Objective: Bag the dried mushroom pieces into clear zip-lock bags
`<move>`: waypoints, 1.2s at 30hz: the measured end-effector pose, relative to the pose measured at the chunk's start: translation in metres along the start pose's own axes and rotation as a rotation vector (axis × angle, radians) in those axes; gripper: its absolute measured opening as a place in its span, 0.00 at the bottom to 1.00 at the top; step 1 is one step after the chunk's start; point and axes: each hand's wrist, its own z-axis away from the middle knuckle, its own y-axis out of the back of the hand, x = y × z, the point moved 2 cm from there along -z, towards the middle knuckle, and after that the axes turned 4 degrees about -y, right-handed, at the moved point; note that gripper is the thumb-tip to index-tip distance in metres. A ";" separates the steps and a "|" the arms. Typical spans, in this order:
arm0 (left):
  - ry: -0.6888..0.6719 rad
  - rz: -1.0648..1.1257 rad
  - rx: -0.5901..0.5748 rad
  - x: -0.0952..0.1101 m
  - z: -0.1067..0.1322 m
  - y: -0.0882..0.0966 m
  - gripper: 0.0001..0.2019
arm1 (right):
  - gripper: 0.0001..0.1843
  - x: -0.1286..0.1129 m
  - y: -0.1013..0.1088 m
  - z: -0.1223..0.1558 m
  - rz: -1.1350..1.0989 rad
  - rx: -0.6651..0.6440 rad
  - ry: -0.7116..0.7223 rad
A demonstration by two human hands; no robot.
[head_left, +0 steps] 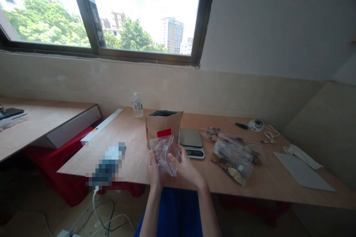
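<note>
Between my two hands is a clear zip-lock bag (164,155) with a red seal line, held over the table's front edge. My left hand (154,166) grips its left side, and my right hand (185,164) has its fingers on the right side with the thumb across the front. The bag looks crumpled; I cannot make out anything inside. Just behind it stands an open brown paper bag (155,129) with a red label (164,132). A kitchen scale (191,139) with a steel top sits right of the paper bag, close to my right hand.
Filled zip-lock bags (232,159) lie right of the scale. Farther right are a screwdriver (241,125), a white dome camera (256,125) with its cable, a white sheet (304,172) and a white cloth (303,156). A water bottle (137,105) stands behind; a blurred-out device (107,164) lies left.
</note>
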 end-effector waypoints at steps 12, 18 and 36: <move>-0.198 -0.207 -0.166 0.015 0.014 -0.012 0.15 | 0.19 0.018 0.002 0.009 -0.285 0.130 -0.088; -0.111 -0.370 -0.395 0.016 0.004 -0.006 0.19 | 0.21 0.042 0.011 0.009 -0.394 0.133 -0.164; -0.601 -1.226 -0.152 0.034 -0.013 0.014 0.25 | 0.27 0.105 0.148 0.064 0.805 1.130 -0.116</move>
